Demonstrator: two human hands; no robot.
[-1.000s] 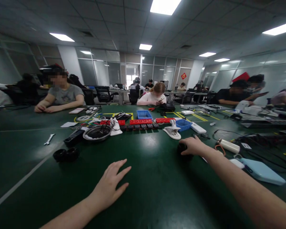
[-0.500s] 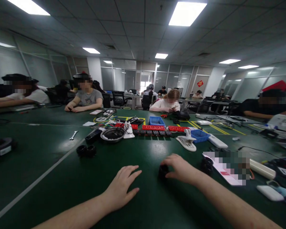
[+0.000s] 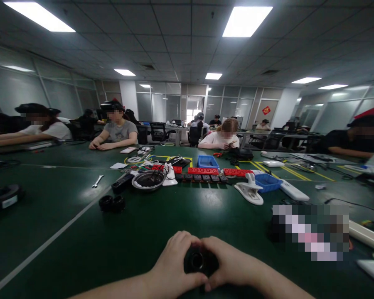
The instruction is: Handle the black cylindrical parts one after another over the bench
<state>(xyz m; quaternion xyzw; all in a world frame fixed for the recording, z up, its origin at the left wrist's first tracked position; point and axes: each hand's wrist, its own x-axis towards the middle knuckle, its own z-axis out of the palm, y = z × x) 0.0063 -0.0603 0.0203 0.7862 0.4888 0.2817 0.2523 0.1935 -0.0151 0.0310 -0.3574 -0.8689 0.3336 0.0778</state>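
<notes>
Between both hands, black ring

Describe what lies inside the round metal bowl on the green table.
Dark cables or wires show inside the metal bowl, rising above its rim. The near rim covers the bowl's bottom, so anything beneath those cables cannot be seen.
</notes>
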